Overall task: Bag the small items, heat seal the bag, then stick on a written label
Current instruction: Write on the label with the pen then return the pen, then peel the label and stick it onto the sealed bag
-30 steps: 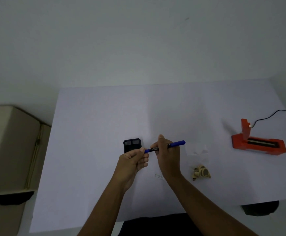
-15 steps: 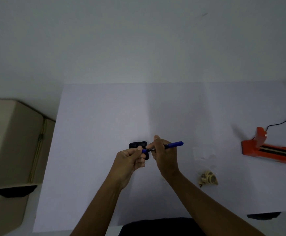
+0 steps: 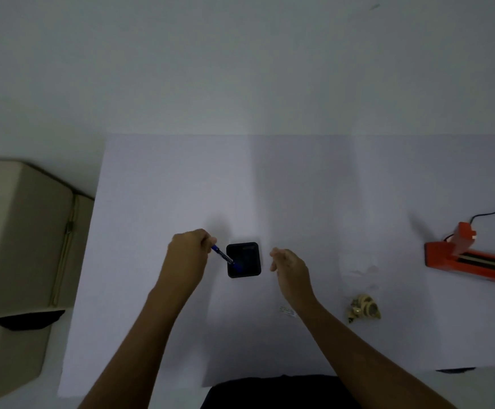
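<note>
Gripping blue pen [image 3: 223, 255], left hand [image 3: 187, 251] lowers tip into black holder [image 3: 243, 260]; right hand [image 3: 289, 266] grip released, empty.

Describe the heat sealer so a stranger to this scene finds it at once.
Look at the white table and follow it to the right edge. The sealer lies there, a black cord trailing off behind it. It is the only orange thing, long and low with a dark slot on top, unlike the clear bag to its left.
</note>
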